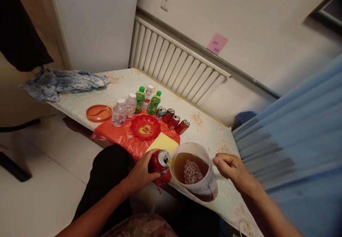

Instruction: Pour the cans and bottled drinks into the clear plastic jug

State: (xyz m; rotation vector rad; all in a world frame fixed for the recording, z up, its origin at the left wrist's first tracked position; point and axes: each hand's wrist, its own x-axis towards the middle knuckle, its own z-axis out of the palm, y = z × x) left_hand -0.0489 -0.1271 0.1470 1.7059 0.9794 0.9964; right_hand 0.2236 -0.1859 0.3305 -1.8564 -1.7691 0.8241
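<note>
My left hand (144, 171) is closed around a red soda can (157, 161), its opened silver top tilted toward the jug. My right hand (231, 165) grips the handle of a translucent plastic measuring jug (210, 187). Brown liquid (179, 165) with a patch of foam fills much of the jug. The jug's spout meets the can's opening, with yellowish liquid at the spout. Under the can and jug lie a yellow sheet (163, 143) and red plastic (112, 134) spread on the table.
A red scalloped plate (133, 132), an orange round dish (92, 116), clear bottles (119, 114), green bottles (154, 103) and several cans (173, 122) stand across the table (211, 132). Patterned cloth (66, 82) lies far left. A radiator (171, 58) lines the wall; a blue curtain (294, 140) hangs right.
</note>
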